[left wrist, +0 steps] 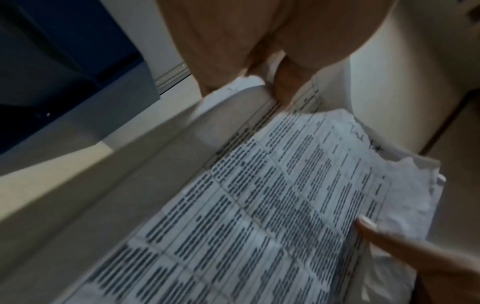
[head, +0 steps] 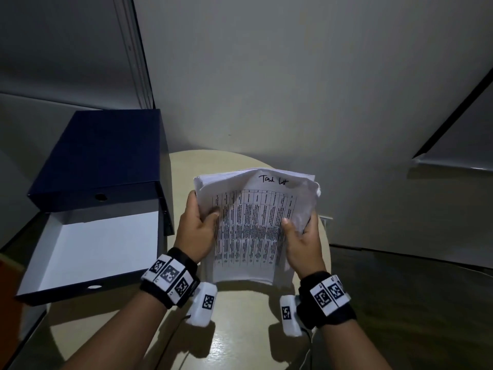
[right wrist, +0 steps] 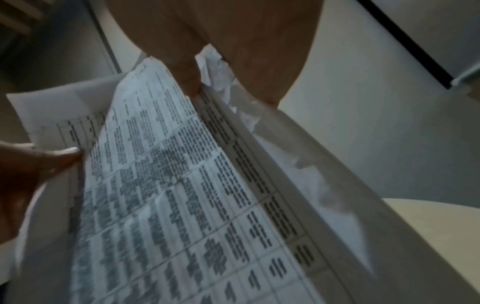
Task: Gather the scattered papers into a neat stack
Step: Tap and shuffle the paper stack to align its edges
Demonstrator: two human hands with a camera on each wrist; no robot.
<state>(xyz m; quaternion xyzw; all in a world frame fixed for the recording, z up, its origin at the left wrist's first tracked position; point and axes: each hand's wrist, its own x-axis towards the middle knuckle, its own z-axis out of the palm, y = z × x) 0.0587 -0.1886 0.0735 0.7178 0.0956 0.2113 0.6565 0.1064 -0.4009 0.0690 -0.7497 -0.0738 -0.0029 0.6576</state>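
Papers (head: 250,225) sit between both hands, left hand (head: 196,231) and right hand (head: 304,240) each clamped on one side edge.

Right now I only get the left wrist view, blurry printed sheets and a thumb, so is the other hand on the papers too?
Observer: Yes. The right hand grips the papers on their right side, thumb on top; the left hand grips the left side.
Operator: Are they lying on something?
Observer: No, both hands hold them up above a round table.
Operator: Is the stack neat?
Observer: Not yet; the right edge is crumpled and the sheets sit unevenly.
Operator: That blue thing beside me?
Observer: An open box, white inside, lid propped behind it.
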